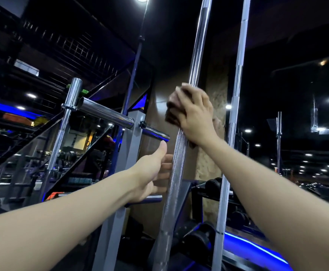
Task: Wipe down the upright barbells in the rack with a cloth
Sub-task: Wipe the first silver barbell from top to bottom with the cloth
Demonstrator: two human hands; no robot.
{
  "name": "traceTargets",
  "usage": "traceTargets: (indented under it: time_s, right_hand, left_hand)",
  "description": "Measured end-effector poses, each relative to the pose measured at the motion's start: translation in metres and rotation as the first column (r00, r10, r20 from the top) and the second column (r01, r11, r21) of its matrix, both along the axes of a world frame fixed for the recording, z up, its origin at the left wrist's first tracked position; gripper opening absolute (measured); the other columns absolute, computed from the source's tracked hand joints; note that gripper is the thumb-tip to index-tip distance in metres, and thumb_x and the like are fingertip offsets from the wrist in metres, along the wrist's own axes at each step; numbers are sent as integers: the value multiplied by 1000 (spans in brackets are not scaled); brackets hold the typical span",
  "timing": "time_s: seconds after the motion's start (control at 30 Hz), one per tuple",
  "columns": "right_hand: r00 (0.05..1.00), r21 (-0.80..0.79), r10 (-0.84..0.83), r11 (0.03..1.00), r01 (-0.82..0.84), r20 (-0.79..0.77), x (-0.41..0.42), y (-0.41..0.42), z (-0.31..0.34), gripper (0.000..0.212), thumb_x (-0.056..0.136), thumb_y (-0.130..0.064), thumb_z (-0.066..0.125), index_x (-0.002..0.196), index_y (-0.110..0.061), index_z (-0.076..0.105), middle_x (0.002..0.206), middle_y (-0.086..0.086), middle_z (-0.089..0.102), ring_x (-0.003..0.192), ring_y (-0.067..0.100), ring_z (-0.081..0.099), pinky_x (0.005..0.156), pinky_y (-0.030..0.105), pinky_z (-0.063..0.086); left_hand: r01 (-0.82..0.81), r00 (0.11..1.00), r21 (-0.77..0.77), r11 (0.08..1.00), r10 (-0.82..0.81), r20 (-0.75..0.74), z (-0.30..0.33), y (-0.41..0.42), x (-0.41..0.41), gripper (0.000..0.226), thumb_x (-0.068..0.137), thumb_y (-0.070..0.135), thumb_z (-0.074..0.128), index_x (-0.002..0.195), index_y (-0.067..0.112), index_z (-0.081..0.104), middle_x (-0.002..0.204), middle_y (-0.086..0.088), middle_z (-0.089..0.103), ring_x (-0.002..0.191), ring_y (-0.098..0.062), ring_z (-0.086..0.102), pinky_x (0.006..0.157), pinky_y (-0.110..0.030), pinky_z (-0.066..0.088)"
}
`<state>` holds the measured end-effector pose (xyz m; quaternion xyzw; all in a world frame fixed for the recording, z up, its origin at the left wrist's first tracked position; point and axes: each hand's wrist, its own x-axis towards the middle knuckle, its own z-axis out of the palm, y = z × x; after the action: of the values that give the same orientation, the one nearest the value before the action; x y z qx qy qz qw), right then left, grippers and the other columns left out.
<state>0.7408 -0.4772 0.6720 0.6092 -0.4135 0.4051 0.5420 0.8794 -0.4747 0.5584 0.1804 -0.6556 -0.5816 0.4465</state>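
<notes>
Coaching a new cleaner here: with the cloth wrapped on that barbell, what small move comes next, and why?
Probably slide the right hand and cloth down the near barbell: its knurled stretch lies just below, and the left hand is at the bar there.

Glossy chrome barbell [176, 161], knurled grip, brown cloth [172, 109]
</notes>
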Motion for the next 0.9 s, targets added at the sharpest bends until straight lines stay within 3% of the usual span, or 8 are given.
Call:
traceTargets:
  time_s: [0.13, 0.33, 0.43, 0.53, 0.63, 0.7, 0.8, 0.9]
  right_hand:
    - [992, -14, 105, 994, -104, 68, 4, -10, 35, 51, 91, -22, 58, 140, -17, 47, 148, -3, 39, 143, 26, 21, 117, 43, 15]
    - [963, 1, 241, 970, -242, -119, -8, -12, -60, 45, 86, -29, 54, 125, -6, 60, 132, 6, 57, 131, 23, 30, 108, 54, 32]
    - [965, 38, 212, 977, -209, -154, -9, -9, -42, 44, 88, -28, 52, 124, -4, 61, 131, 9, 57, 131, 24, 31, 114, 36, 23]
    - [977, 8, 213, 977, -213, 7, -3, -6, 7, 43, 90, -16, 56, 132, -6, 54, 141, 6, 48, 139, 27, 26, 111, 10, 4]
    - [977, -1, 199, 980, -199, 75, 1, -9, 11, 47, 88, -10, 59, 135, -8, 52, 144, 3, 44, 141, 28, 23, 115, 20, 8]
    - [976, 7, 213, 977, -214, 38, 0, -8, -20, 51, 85, -16, 60, 134, -8, 52, 144, 4, 45, 140, 29, 24, 115, 22, 9]
    - [977, 112, 213, 970, -214, 18, -2, 2, -70, 64, 86, -47, 50, 140, -13, 45, 149, -2, 34, 143, 19, 15, 116, 21, 6]
    - [986, 143, 163, 976, -165, 21, 3, 7, -69, 70, 87, -61, 38, 139, -15, 47, 149, -3, 33, 142, 18, 16, 117, 31, 12]
  left_hand:
    - [-5, 1000, -20, 1000, 5, 0, -1, -7, 0, 58, 93, 61, 29, 110, 18, 64, 96, 4, 68, 94, -13, 61, 93, -42, 43]
    - [8, 1000, 2, 1000, -8, -26, -4, -10, -2, 59, 92, 64, 28, 107, 21, 66, 107, 1, 69, 104, -15, 60, 87, -41, 49]
    - [8, 999, 7, 1000, -7, -32, -6, -11, -2, 59, 92, 63, 27, 107, 22, 66, 108, 2, 69, 107, -15, 60, 90, -42, 48]
    - [18, 1000, -5, 1000, -18, -13, -7, -11, -3, 63, 93, 64, 24, 115, 21, 65, 116, 1, 67, 111, -15, 58, 99, -46, 44]
    - [23, 1000, -7, 1000, -23, -6, -8, -13, -2, 63, 93, 64, 24, 115, 21, 64, 115, 2, 67, 110, -14, 59, 99, -46, 44]
    - [29, 999, -3, 1000, -29, -18, -7, -13, -2, 63, 92, 63, 25, 114, 20, 65, 113, 1, 68, 108, -15, 59, 97, -45, 46]
    - [9, 999, 6, 1000, -9, -46, -6, -9, -2, 65, 90, 66, 28, 108, 18, 67, 105, 0, 70, 97, -15, 63, 90, -43, 49]
    - [11, 999, -5, 1000, -11, -37, -5, -5, -1, 79, 74, 80, 28, 102, 17, 68, 98, -1, 71, 95, -17, 64, 86, -42, 50]
